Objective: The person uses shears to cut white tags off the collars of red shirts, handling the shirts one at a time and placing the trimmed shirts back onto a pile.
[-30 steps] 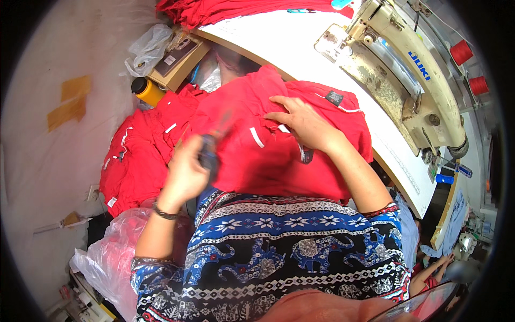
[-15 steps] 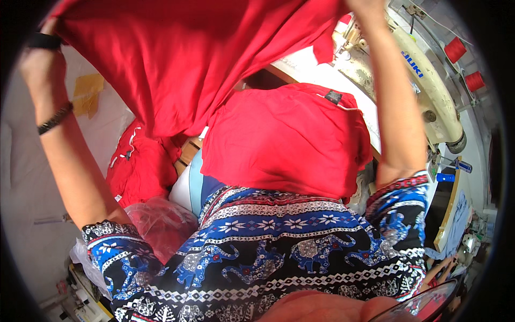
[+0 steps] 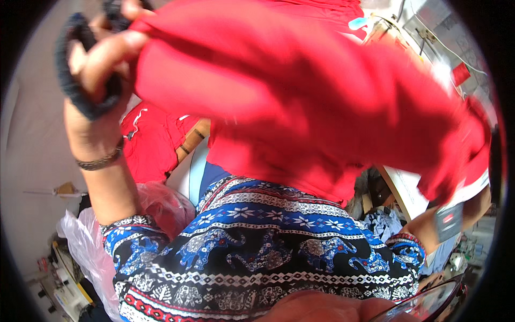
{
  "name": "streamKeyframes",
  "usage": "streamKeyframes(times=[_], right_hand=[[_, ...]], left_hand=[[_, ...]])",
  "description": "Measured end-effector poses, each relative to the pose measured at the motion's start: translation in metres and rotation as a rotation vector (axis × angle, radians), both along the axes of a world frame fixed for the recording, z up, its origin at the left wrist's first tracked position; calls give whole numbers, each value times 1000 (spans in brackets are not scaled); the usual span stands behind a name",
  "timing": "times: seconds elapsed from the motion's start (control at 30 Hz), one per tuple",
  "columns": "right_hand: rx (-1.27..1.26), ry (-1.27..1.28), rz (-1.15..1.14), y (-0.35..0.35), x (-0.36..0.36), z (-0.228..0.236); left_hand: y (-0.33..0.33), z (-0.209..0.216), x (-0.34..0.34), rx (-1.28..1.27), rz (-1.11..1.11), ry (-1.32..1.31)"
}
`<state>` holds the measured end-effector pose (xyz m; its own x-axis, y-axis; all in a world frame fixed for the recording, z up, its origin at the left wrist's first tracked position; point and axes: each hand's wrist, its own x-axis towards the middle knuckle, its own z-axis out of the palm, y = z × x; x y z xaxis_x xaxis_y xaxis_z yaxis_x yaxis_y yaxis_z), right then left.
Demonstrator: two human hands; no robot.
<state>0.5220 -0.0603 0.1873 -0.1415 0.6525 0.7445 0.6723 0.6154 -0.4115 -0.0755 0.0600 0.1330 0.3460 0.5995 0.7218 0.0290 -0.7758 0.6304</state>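
Observation:
My left hand (image 3: 107,61) is raised at the upper left, thumb and fingers closed on the edge of a red garment (image 3: 300,75). Loose black bands loop around that hand, and a dark bracelet circles the wrist. Blurred by motion, the garment stretches in a wide band across to the right. There my right forearm (image 3: 472,208) reaches under its far end, and the fingers are hidden by the cloth. A dark tag (image 3: 448,222) hangs beside white trim at that end. Beneath the held piece, more red cloth (image 3: 279,163) covers my lap.
A red garment pile (image 3: 147,147) lies at left by a clear plastic bag (image 3: 88,255). More red fabric (image 3: 327,8) is at the top. Partly covered, the sewing machine (image 3: 389,32) stands at upper right, near a red thread spool (image 3: 460,73). Light blue cloth (image 3: 382,222) lies lower right.
My left hand has come inward with its edge of the garment. My right arm has swung down and outward to the right. The garment now spans lower, hiding much of the machine.

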Motion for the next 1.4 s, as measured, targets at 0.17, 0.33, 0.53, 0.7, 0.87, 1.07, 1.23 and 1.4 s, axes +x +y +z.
streamKeyframes(times=[0.17, 0.33, 0.53, 0.7, 0.87, 1.07, 1.23, 1.4], right_hand=[[-641, -99, -340, 15, -36, -65], [-488, -567, -368, 44, -92, -175], [-458, -342, -238, 27, -133, -198], [-404, -250, -183, 36, -175, -185], [-534, -209, 14, 47, -218, -219], [-410, -321, -3, 20, -205, -241], [-414, -293, 1, 23, -208, -240], [-397, -316, -36, 16, -204, -247]], left_hand=[[-9, -29, 46, -546, 266, 378], [35, -132, 27, -519, 504, 461], [47, -225, -161, -701, 993, 114], [-21, -310, -220, -1046, 1120, 614], [-54, -383, -179, -1364, 1202, 1010], [-64, -343, -190, -1333, 1224, 973], [-70, -346, -221, -1555, 835, 538], [-38, -333, -237, -973, 1536, 632]])
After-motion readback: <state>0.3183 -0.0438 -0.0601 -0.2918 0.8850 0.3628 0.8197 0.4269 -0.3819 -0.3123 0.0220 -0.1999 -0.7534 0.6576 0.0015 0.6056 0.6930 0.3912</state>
